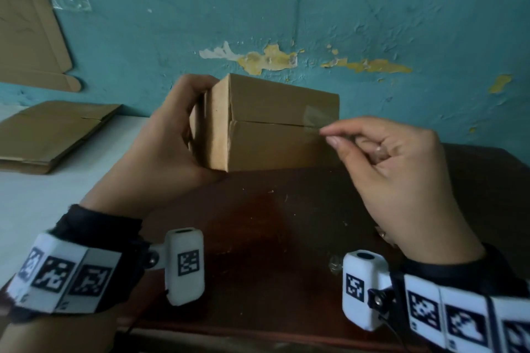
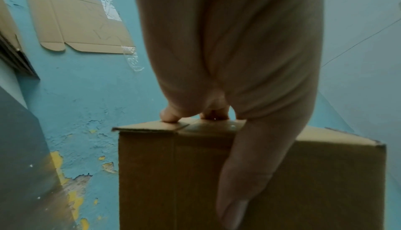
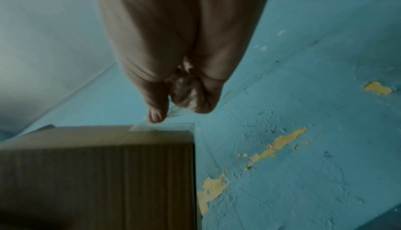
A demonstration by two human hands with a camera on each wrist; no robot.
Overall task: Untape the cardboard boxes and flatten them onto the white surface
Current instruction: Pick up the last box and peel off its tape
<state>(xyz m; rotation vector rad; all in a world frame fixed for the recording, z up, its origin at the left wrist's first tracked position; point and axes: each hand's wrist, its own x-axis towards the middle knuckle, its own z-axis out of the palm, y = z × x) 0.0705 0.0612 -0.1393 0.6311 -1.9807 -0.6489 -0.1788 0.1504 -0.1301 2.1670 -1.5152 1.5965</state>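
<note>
A closed brown cardboard box (image 1: 275,123) stands on the dark wooden table (image 1: 272,223), its flap seam facing me. My left hand (image 1: 177,135) grips the box's left end, with fingers over the far side and the thumb low on the near face; the left wrist view shows the same hold on the box (image 2: 173,173). A strip of clear tape (image 1: 318,117) crosses the seam near the right end. My right hand (image 1: 329,136) pinches the tape's edge between thumb and forefinger. A crumpled wad of peeled tape (image 3: 184,93) sits in its curled palm, above the box corner (image 3: 97,173).
A flattened box (image 1: 54,135) lies on the white surface (image 1: 57,195) to the left. Another flattened sheet (image 1: 28,31) leans on the peeling blue wall behind. A small scrap of clear tape (image 1: 334,264) lies on the table near my right wrist.
</note>
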